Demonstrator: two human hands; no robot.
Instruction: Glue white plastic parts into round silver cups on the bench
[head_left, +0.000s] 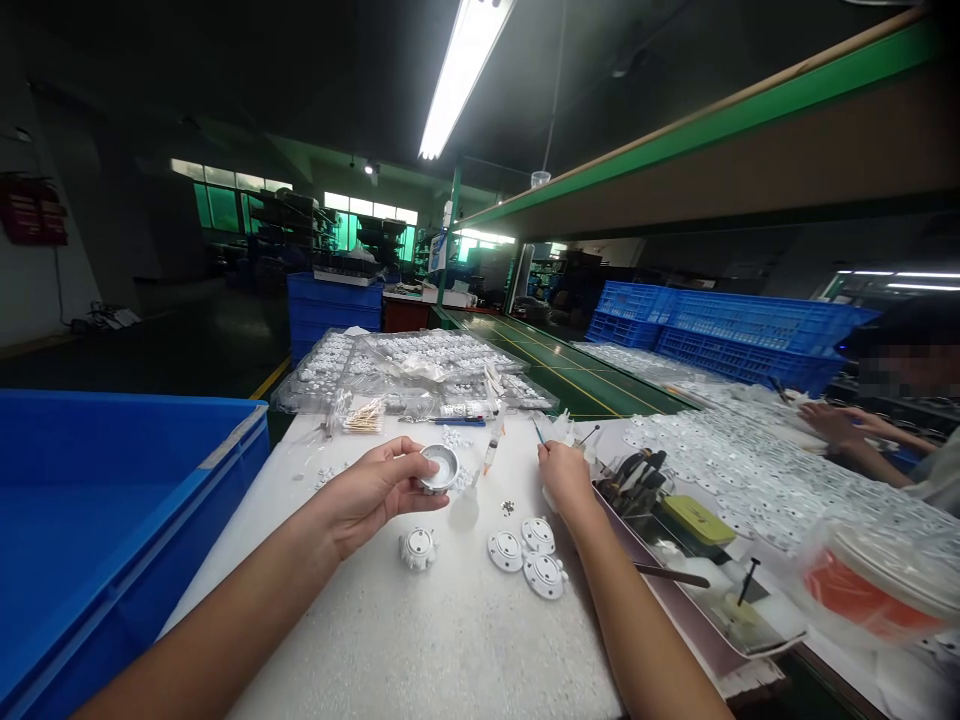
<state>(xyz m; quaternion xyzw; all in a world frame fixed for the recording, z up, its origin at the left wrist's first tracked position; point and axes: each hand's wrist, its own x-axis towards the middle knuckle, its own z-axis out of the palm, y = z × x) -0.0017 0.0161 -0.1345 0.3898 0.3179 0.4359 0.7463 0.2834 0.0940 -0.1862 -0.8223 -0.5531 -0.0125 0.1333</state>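
Observation:
My left hand (386,490) grips a round, shallow, silver-white metal housing (439,468) between thumb and fingers, its hollow side turned up toward me. My right hand (564,475) is closed at the right edge of the white table, beside the tool tray. A thin blue stick-like tool (538,430) pokes out above its fingers; most of it is hidden. Below the left hand sits a small white assembled part (418,547). Three white discs with holes (523,555) lie together, near a little pile of tiny dark screws (508,508). A syringe (493,447) with an orange tip lies farther back.
A large blue bin (135,500) stands at left. Cotton swabs (364,414) and stacked trays of white parts (420,365) lie at the back. At right are a tool tray (697,620), a wrapped orange tub (877,580), rows of discs, and another person's hands (832,425).

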